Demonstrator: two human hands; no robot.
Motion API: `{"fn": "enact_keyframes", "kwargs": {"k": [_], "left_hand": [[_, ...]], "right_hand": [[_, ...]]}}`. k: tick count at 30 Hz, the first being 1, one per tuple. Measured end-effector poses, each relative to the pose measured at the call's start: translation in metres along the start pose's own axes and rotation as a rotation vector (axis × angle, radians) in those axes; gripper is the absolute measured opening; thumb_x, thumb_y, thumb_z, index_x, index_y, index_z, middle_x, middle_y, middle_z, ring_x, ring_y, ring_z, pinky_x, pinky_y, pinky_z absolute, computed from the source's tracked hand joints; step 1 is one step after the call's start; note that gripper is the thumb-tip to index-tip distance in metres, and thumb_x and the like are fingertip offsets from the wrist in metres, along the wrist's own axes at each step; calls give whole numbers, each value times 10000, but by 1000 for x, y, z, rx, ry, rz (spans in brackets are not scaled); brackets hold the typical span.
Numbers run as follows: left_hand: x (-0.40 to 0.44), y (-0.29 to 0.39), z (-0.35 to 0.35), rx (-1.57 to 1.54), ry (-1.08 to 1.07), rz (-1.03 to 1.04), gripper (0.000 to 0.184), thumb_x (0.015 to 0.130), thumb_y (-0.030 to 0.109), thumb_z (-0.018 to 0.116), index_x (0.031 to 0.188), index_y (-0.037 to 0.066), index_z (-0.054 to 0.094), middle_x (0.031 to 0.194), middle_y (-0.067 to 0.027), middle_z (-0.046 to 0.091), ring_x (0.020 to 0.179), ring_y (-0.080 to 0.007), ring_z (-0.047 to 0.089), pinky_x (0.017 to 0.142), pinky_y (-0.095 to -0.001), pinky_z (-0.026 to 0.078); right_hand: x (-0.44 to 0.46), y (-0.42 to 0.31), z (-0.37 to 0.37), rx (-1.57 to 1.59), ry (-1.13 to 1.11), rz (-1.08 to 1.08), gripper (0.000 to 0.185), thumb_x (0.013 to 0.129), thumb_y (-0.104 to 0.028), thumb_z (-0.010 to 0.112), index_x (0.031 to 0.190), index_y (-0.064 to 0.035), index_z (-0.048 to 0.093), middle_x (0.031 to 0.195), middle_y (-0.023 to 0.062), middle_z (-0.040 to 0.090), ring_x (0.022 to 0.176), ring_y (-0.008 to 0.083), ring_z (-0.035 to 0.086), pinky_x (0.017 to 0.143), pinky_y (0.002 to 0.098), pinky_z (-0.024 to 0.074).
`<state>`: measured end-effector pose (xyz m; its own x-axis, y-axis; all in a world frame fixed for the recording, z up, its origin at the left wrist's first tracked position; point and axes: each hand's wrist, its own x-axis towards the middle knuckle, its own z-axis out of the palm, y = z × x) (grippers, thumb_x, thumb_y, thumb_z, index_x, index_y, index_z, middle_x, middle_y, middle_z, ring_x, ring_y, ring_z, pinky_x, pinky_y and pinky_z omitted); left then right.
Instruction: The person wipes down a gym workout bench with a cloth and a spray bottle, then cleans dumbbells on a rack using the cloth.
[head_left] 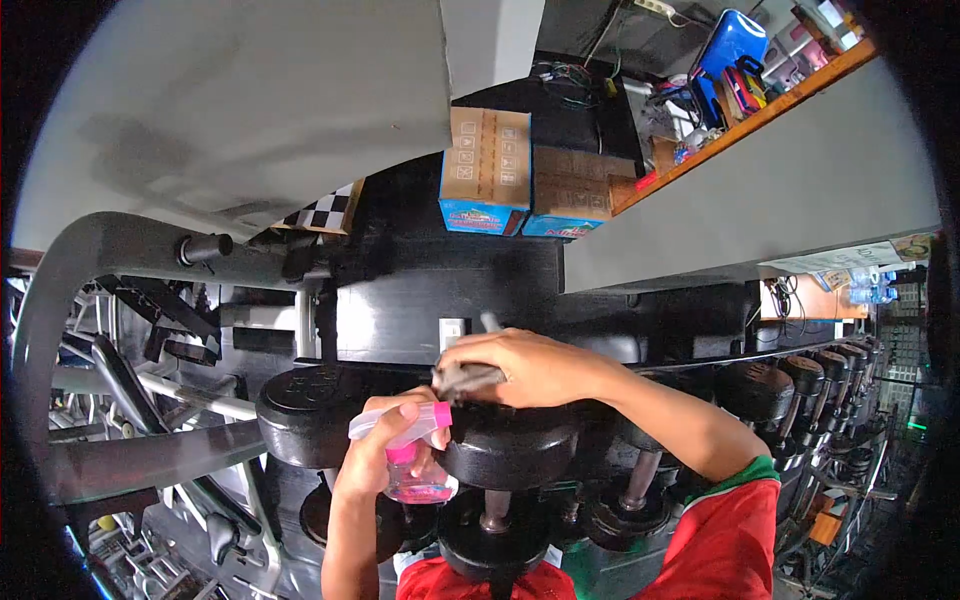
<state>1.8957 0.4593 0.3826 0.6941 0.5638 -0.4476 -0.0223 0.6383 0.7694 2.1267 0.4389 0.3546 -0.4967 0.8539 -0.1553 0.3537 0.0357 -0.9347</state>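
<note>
My left hand (373, 448) is wrapped round a clear spray bottle (425, 490) with a white and pink trigger head and a little pink liquid inside. Its pink nozzle points right, toward a large black dumbbell (515, 445). Above that dumbbell's far end, my right hand (525, 365) grips a dark grey cloth (468, 380), bunched under the fingers. Whether the cloth touches the dumbbell is hidden by the hand. Another black dumbbell (310, 410) stands just left of the bottle.
A row of dumbbells (755, 390) curves away to the right. Cardboard boxes (487, 165) sit on the dark floor ahead, beside a grey counter (740, 190). A thick grey machine frame (60, 300) and other gym equipment fill the left side.
</note>
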Motion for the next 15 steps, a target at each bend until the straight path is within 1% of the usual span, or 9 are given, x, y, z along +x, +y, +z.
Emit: {"fn": "enact_keyframes", "kwargs": {"k": [2, 4, 5, 8, 9, 10, 12, 13, 15], "left_hand": [[0, 0, -1, 0, 11, -18, 515, 878, 438, 531, 780, -58, 629, 713, -100, 577, 497, -131, 532, 393, -222, 391], [-1, -1, -1, 8, 12, -13, 526, 878, 445, 526, 783, -63, 626, 710, -103, 579, 494, -132, 534, 392, -224, 392], [-1, 0, -1, 8, 14, -15, 526, 878, 445, 526, 783, -63, 626, 710, -103, 579, 494, -132, 534, 392, -224, 392], [0, 1, -1, 31, -7, -18, 537, 875, 455, 524, 776, -63, 628, 704, -100, 572, 487, -133, 529, 390, -227, 391], [1, 0, -2, 24, -10, -3, 540, 873, 458, 528, 768, -61, 628, 703, -99, 567, 481, -134, 525, 387, -227, 389], [1, -1, -2, 16, -13, 15, 543, 871, 462, 531, 760, -60, 628, 701, -97, 563, 476, -135, 521, 385, -228, 388], [1, -2, -1, 12, -6, 12, 544, 870, 464, 533, 754, -59, 628, 703, -96, 561, 471, -135, 517, 387, -227, 387], [1, -2, -1, 8, 3, 6, 545, 869, 466, 536, 748, -57, 628, 704, -96, 558, 467, -134, 512, 388, -227, 386], [1, -2, 0, -1, 2, 3, 546, 868, 469, 538, 745, -56, 626, 705, -96, 559, 468, -133, 512, 389, -226, 386]], "right_hand": [[-1, -11, -11, 32, -46, -92, 286, 817, -56, 624, 1101, -57, 589, 1065, 137, 625, 1022, 334, 596, 868, 429, 466], [-7, -19, -29, 199, -263, -160, 458, 641, 89, 629, 1073, -61, 616, 1085, 100, 616, 1052, 292, 588, 886, 399, 470], [-11, -22, -33, 182, -281, -168, 468, 607, 119, 647, 1040, -57, 634, 1090, 93, 617, 1054, 280, 593, 887, 383, 474], [-22, -25, -49, 172, -393, -70, 476, 600, 117, 657, 1040, -63, 636, 1079, 88, 618, 1043, 277, 596, 875, 375, 480], [-27, -23, -55, 152, -405, -44, 416, 651, 52, 661, 1049, -61, 621, 1045, 94, 628, 1004, 279, 614, 846, 376, 488], [-31, -20, -57, 151, -404, -42, 416, 651, 52, 661, 1049, -61, 621, 1045, 94, 628, 1004, 279, 614, 846, 376, 488], [-35, -12, -57, -24, -410, 347, 345, 723, -45, 645, 1064, -55, 597, 999, 106, 647, 953, 272, 636, 807, 374, 495], [-34, -5, -55, -35, -389, 280, 311, 774, -116, 616, 1076, -53, 578, 985, 134, 661, 943, 299, 642, 785, 395, 497], [-28, 6, -45, -133, -351, 300, 304, 781, -115, 615, 1076, -53, 578, 1003, 146, 660, 959, 319, 633, 795, 409, 495]]}}
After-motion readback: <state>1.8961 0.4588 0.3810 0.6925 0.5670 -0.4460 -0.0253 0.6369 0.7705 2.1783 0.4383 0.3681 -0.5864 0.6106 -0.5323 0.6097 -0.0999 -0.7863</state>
